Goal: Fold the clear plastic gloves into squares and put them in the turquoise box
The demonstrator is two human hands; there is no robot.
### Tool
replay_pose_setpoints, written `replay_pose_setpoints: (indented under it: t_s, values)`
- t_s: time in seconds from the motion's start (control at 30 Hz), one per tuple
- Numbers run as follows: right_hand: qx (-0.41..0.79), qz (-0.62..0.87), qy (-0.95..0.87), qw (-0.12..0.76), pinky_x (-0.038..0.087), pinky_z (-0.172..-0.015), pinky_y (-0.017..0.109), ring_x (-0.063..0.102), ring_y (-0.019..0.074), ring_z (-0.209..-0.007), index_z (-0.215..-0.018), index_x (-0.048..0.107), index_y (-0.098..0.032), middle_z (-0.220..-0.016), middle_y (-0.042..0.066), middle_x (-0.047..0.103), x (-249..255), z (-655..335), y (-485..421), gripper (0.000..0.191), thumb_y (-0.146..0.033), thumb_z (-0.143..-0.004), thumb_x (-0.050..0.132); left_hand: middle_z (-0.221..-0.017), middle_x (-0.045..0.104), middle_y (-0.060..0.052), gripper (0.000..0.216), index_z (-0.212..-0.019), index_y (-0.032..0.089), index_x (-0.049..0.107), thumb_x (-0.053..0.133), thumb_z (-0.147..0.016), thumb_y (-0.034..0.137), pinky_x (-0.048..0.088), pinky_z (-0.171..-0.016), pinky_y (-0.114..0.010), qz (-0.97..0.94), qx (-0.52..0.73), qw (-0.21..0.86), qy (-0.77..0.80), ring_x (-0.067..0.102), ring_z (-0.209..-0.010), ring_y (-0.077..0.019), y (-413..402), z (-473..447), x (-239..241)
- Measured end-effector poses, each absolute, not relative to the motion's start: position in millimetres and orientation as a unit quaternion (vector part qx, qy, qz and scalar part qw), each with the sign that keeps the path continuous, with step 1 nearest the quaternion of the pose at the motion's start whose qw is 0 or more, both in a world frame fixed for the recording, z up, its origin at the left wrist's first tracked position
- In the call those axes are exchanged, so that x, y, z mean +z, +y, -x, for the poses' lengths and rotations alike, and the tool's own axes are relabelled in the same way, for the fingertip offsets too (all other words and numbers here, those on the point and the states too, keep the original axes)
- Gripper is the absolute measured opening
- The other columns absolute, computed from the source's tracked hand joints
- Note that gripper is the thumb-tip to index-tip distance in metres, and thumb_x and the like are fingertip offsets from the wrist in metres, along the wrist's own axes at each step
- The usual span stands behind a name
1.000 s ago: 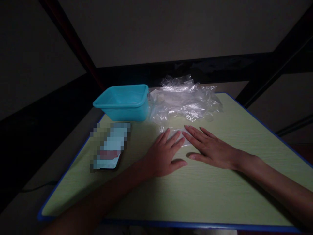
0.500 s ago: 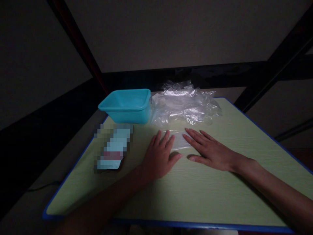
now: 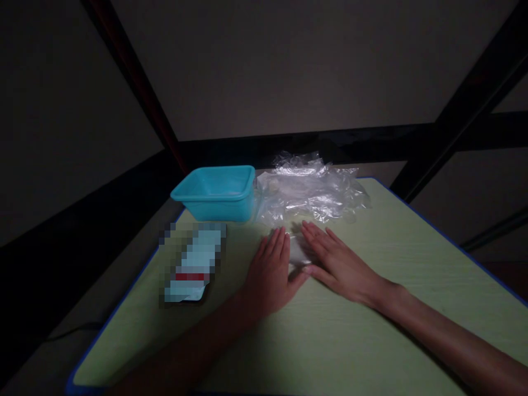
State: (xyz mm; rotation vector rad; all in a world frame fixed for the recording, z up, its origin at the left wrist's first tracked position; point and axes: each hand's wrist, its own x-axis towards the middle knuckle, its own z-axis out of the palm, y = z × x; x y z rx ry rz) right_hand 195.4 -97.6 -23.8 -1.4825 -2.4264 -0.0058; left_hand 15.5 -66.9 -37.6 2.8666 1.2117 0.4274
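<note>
A small clear plastic bag (image 3: 300,250) lies flat on the table, partly covered by both hands. My left hand (image 3: 270,269) rests on its left side, fingers stretched out and close together. On the other side my right hand (image 3: 338,258) lies over the bag's right part with the fingers extended. The two thumbs meet or nearly meet at the bag's near edge. Just beyond the fingertips spreads a heap of crumpled clear plastic bags (image 3: 313,190).
A turquoise plastic basin (image 3: 212,206) stands at the back left, beside the heap. Nearer, a blurred-out phone (image 3: 193,264) lies on the left. The pale green table (image 3: 350,341) has a blue edge, with a dark wall behind it.
My hands have moved closer together over the small bag, so less of it shows. The whole view has shifted, with things sitting slightly lower in the picture.
</note>
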Motion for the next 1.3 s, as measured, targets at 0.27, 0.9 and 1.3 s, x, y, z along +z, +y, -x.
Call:
replay_pose_setpoints:
  t_s: [0.27, 0.9, 1.3]
  values:
    - [-0.006, 0.486, -0.868, 0.101, 0.027, -0.106, 0.047, 0.021, 0.0282, -0.133, -0.136, 0.031, 0.001, -0.142, 0.024, 0.026, -31.4, -179.4, -93.2, 0.079, -0.06, -0.088, 0.021, -0.143, 0.026, -0.023, 0.067, -0.133, -0.002, 0.032, 0.045, -0.081, 0.039, 0.025, -0.108, -0.046, -0.92, 0.087, 0.029, 0.382, 0.021, -0.134, -0.032, -65.2, -15.4, -36.4]
    - [-0.041, 0.545, -0.833, 0.086, 0.029, -0.103, 0.053, 0.023, 0.0331, -0.132, -0.137, 0.035, -0.011, -0.142, 0.019, 0.03, -39.2, -190.9, -98.2, 0.074, -0.063, -0.086, 0.024, -0.142, 0.03, -0.021, 0.071, -0.133, 0.002, 0.035, 0.034, -0.086, 0.056, 0.028, -0.102, -0.054, -0.91, 0.097, -0.019, 0.402, 0.027, -0.13, -0.039, -67.6, -17.6, -38.6]
    - [-0.045, 0.552, -0.827, 0.095, 0.03, -0.103, 0.048, 0.029, 0.0251, -0.131, -0.141, 0.024, -0.012, -0.143, 0.017, 0.031, -41.6, -212.1, -98.6, 0.069, -0.057, -0.09, 0.02, -0.143, 0.028, -0.022, 0.08, -0.132, 0.0, 0.034, 0.035, -0.083, 0.062, 0.028, -0.105, -0.05, -0.908, 0.086, -0.016, 0.41, 0.024, -0.133, -0.0351, -65.9, -16.6, -40.1]
